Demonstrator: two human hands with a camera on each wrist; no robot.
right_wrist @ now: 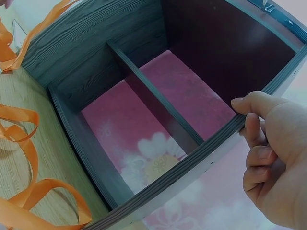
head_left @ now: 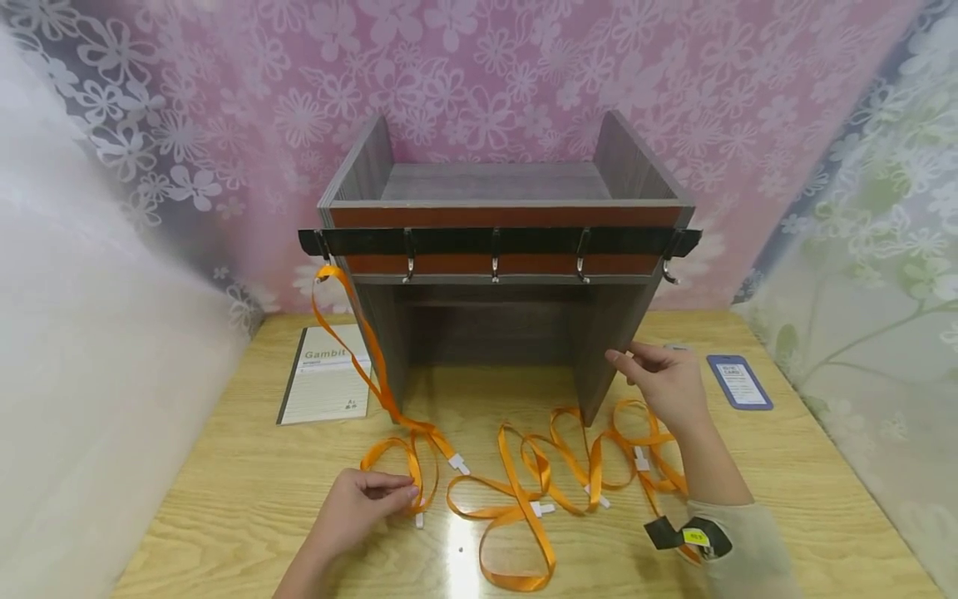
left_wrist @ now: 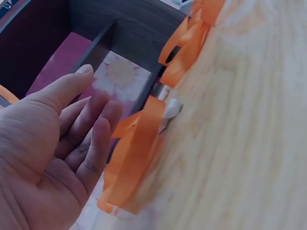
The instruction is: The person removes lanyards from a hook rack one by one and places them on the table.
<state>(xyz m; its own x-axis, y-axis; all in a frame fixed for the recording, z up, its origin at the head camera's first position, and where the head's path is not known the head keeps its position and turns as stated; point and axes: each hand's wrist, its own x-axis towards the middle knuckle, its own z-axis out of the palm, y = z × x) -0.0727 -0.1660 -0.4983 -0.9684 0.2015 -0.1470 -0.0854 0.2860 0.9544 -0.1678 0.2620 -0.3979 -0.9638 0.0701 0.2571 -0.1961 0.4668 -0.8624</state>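
Observation:
A grey wooden shelf stands upright, with a black rail of metal hooks across its front. My right hand pinches the front edge of its right side panel, thumb inside and curled fingers outside, as the right wrist view shows. From the leftmost hook hangs an orange lanyard, its lower end trailing onto the table. My left hand is low at the front left, fingertips right at a looped orange lanyard. In the left wrist view its loosely bent fingers are beside an orange lanyard, with nothing between them.
Several more orange lanyards with white clips lie tangled in front of the shelf. A notebook lies left of the shelf. On the right is a blue card holder. The other hooks carry nothing.

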